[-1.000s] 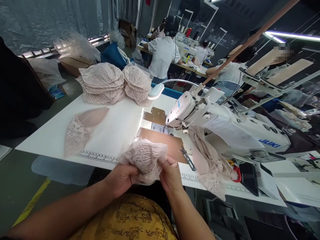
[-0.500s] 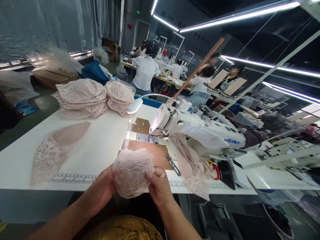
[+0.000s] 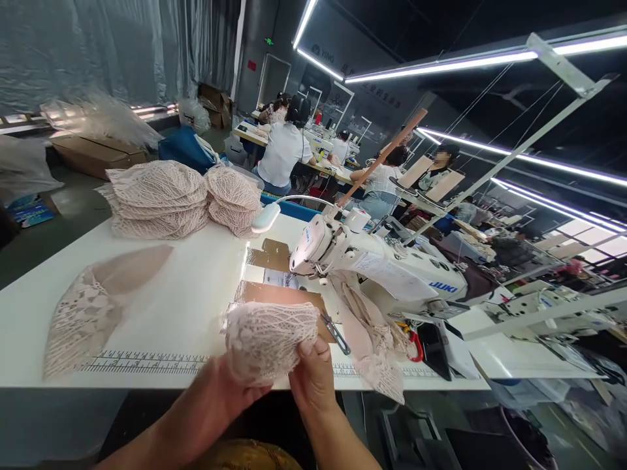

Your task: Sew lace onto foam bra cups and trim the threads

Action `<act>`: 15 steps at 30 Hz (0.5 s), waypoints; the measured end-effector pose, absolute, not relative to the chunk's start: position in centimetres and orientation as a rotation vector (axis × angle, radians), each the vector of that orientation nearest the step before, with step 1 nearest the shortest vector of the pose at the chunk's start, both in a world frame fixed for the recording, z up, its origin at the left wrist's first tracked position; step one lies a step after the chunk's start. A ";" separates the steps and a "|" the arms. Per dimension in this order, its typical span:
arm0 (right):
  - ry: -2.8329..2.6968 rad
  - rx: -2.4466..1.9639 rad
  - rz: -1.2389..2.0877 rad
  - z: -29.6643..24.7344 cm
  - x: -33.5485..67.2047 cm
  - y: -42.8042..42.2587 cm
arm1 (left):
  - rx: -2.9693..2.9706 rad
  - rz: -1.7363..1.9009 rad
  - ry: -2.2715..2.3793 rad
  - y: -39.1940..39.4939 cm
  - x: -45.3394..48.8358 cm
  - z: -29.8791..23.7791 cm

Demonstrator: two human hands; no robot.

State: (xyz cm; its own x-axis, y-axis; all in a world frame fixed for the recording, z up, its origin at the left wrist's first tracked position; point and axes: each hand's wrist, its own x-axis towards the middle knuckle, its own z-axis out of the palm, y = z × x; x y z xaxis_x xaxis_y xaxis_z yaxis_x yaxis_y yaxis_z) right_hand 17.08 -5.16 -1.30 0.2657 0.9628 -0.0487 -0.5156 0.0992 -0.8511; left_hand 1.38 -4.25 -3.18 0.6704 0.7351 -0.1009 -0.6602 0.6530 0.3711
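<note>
Over the front edge of the worktop (image 3: 171, 320), the lace cup (image 3: 269, 343) had its right rim clamped between the right hand (image 3: 314, 378)'s thumb and fingers; the left hand (image 3: 215, 391) cradled its lower left, grip too hidden to tell.

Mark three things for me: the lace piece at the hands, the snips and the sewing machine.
Lace piece (image 3: 272, 343): head view, middle of its patterned side.
Snips (image 3: 337, 333): head view, middle of the body.
Sewing machine (image 3: 385, 249): head view, its white arm.
</note>
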 end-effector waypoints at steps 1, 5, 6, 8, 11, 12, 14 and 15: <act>-0.634 -0.910 1.211 -1.5 16.6 -5.1 | 0.337 0.796 0.268 -4.5 1.7 -3.1; -0.595 -0.945 1.330 -2.0 15.1 -4.9 | 0.325 0.757 0.457 -4.9 2.6 -2.9; -0.569 -0.935 1.361 -2.0 14.9 -4.9 | 0.326 0.755 0.496 -4.8 2.7 -2.9; -0.525 -0.893 1.402 -1.8 15.0 -4.8 | 0.342 0.779 0.563 -4.7 2.6 -3.1; -0.501 -0.830 1.409 -1.2 15.6 -4.7 | 0.389 0.843 0.642 -4.6 2.2 -2.9; -0.499 -0.816 1.399 -1.1 15.8 -4.6 | 0.424 0.857 0.655 -4.6 2.0 -2.7; -0.487 -0.799 1.378 -0.7 16.3 -4.5 | 0.521 0.879 0.634 -4.5 1.6 -2.2; -0.478 -0.794 1.366 -0.5 16.5 -4.5 | 0.571 0.887 0.611 -4.5 1.5 -1.9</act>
